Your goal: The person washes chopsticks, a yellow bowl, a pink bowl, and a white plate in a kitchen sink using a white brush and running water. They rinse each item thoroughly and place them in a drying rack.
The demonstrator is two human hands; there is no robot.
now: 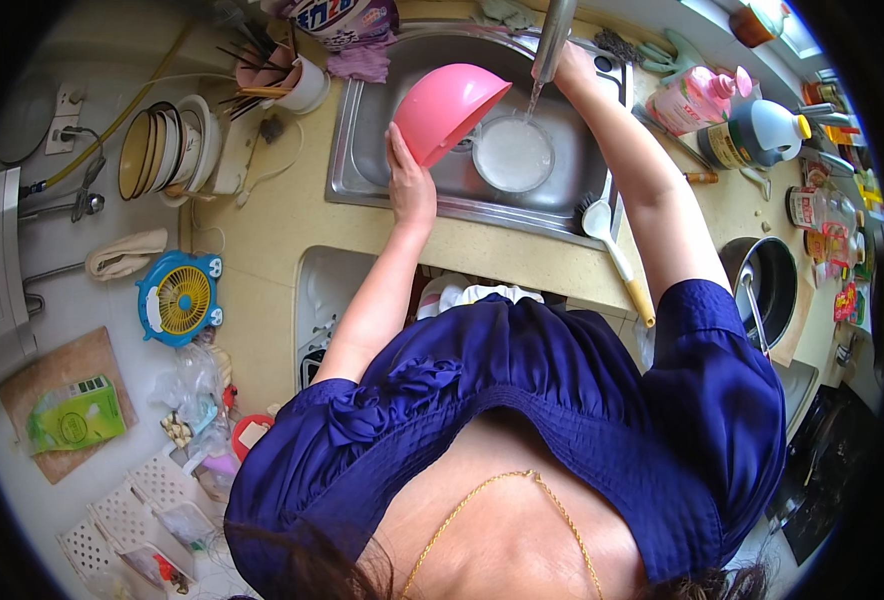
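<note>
My left hand (412,180) holds a pink plastic bowl (445,109) by its side, tilted on edge over the stainless steel sink (419,186). Water runs from the faucet (554,37) into a round, clear-rimmed bowl (513,154) on the sink floor, whose contents look whitish. Behind the faucet spout is my right hand (573,69), close to the base of the faucet; its fingers are mostly hidden, so its grip does not show. A white dish brush (610,232) with a yellow handle end leans over the sink's front right corner.
Right of the sink stand a pink pump bottle (686,101) and a blue jug with a yellow cap (753,135). A dark pot (764,285) sits nearer me. To the left are stacked plates (160,154), a utensil holder (303,86) and a blue fan (179,296).
</note>
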